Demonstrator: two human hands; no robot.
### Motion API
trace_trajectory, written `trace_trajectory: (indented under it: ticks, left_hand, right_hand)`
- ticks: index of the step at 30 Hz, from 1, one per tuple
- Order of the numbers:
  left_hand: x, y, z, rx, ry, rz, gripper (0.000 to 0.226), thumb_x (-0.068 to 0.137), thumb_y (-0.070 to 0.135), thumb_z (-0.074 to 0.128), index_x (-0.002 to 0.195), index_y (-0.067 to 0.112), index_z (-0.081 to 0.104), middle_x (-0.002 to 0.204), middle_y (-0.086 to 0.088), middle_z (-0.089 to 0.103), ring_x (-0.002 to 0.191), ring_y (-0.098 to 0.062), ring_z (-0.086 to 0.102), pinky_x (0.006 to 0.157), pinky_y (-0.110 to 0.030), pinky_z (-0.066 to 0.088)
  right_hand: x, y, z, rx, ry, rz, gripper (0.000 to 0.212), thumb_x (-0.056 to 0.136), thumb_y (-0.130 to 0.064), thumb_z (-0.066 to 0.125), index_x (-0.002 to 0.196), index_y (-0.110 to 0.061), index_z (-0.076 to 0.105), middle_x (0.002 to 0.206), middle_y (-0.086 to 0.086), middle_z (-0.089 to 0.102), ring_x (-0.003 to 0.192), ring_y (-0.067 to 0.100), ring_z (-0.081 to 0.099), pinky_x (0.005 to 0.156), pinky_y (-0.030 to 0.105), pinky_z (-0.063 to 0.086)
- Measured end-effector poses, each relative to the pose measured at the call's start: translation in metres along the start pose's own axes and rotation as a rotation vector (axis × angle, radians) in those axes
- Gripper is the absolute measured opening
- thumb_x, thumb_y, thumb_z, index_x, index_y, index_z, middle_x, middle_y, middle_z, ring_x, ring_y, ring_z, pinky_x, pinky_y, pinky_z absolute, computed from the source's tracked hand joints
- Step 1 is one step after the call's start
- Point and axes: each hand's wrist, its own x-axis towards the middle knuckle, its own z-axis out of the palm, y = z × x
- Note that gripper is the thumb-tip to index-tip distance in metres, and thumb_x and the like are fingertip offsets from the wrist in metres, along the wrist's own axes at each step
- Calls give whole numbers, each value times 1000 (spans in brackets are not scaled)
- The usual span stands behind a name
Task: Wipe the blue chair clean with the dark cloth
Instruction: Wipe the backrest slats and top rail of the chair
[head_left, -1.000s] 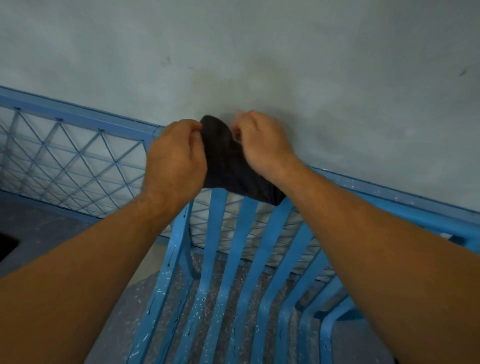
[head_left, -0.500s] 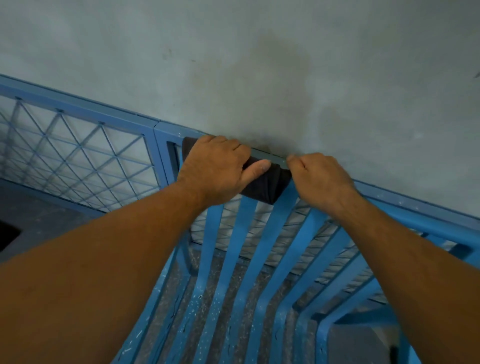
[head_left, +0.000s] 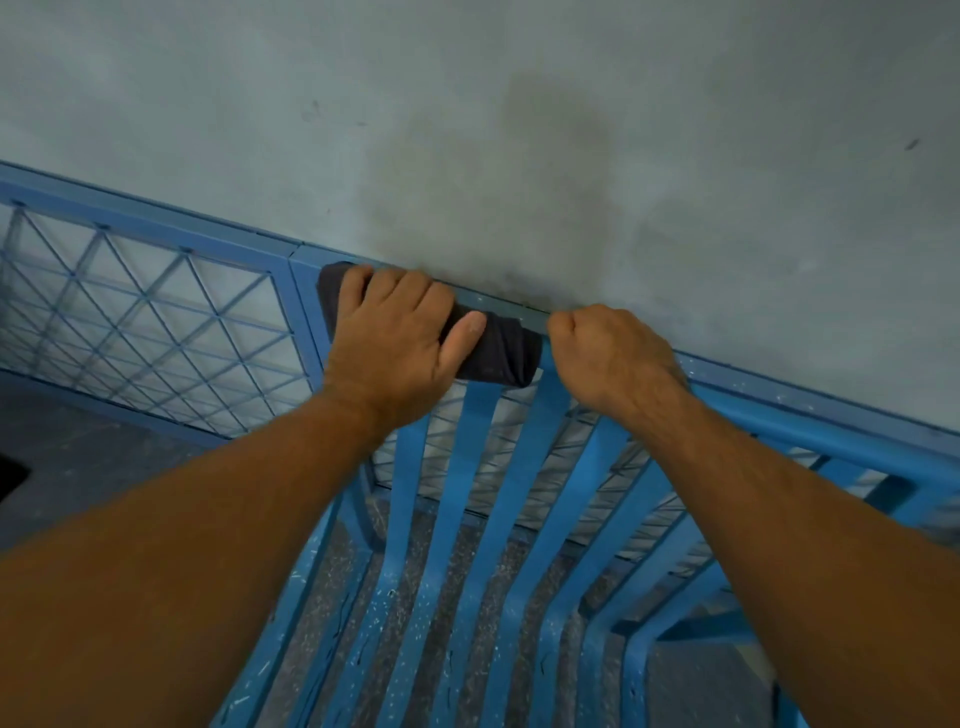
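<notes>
The blue chair (head_left: 488, 519) has slatted back and seat, flecked with white paint, and its top rail runs against the wall. The dark cloth (head_left: 498, 348) is draped over the left end of that top rail. My left hand (head_left: 395, 343) lies flat on the cloth, fingers over the rail, thumb stretched along the cloth. My right hand (head_left: 608, 353) is curled into a fist at the cloth's right edge on the rail; whether it pinches the cloth is hidden.
A grey-green wall (head_left: 571, 130) with a dark smudge stands right behind the rail. A blue mesh fence panel (head_left: 145, 317) adjoins the chair on the left. Grey speckled floor (head_left: 62, 457) shows below and between the slats.
The cloth went from held up between both hands to laid over the top rail. My left hand has flattened onto it, my right hand moved off to its right edge.
</notes>
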Motion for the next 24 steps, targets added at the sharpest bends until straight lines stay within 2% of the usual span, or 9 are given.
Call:
trace_trajectory:
  ticks: [3,6,8,10,13,15,18,21,24]
  left_hand:
    - [15,-12,0,50,-38,69,56,98,51,27,72,13,59,70,-8,59,68,-29,53,74,-39,36]
    - [32,-6,-5,55,-102,-96,59,95,44,20,57,14,52,55,-7,52,51,-26,42,64,-36,33]
    - [41,3,-5,74,-182,-214,53,91,40,13,58,14,45,60,-8,51,52,-24,37,68,-40,33]
    - [43,13,-3,69,-256,-264,55,92,41,11,65,14,51,68,-8,57,60,-26,44,86,-52,35]
    - [28,20,-1,18,-112,-7,61,98,46,15,76,18,64,74,-3,63,74,-27,58,105,-59,22]
    - [25,7,-4,-55,-49,208,57,100,49,18,90,19,66,83,-3,65,78,-29,61,89,-46,39]
    - [30,-17,-4,-120,-107,340,63,97,58,13,98,20,63,87,-4,65,79,-29,60,68,-37,41]
    - [23,-29,-1,-119,-32,233,68,96,63,14,87,16,63,79,-6,63,75,-31,57,69,-39,39]
    - [14,-29,2,-123,36,-33,66,95,63,23,79,10,59,79,-12,60,80,-34,52,71,-42,36]
  right_hand:
    - [0,-1,-1,-18,-8,-6,46,98,-33,28,64,-13,51,68,4,55,59,18,48,49,27,29]
    - [-2,-2,-2,-34,-27,-21,44,100,-30,27,67,-12,51,69,4,55,60,17,48,52,29,33]
    - [-3,-2,-4,-55,-35,-32,41,101,-27,28,69,-13,50,70,2,53,61,17,47,57,30,36]
    - [-4,-3,-4,-62,-28,-33,40,101,-27,28,70,-14,50,71,1,52,62,17,48,61,31,39]
    - [-4,-3,-3,-92,-12,-43,43,101,-30,26,74,-13,54,71,0,52,65,19,51,64,33,42]
    - [-3,-3,-2,-81,12,-18,47,101,-36,25,70,-15,54,68,-1,51,61,16,48,59,32,36]
    - [-1,0,-1,-77,22,-11,48,99,-36,26,65,-15,54,69,2,55,59,16,47,52,30,30]
    - [-2,2,0,-72,36,-8,47,98,-36,28,65,-15,53,67,3,54,58,17,48,50,28,28]
    - [-3,2,1,-64,39,-20,46,97,-35,29,66,-13,54,67,5,55,58,19,48,49,29,28]
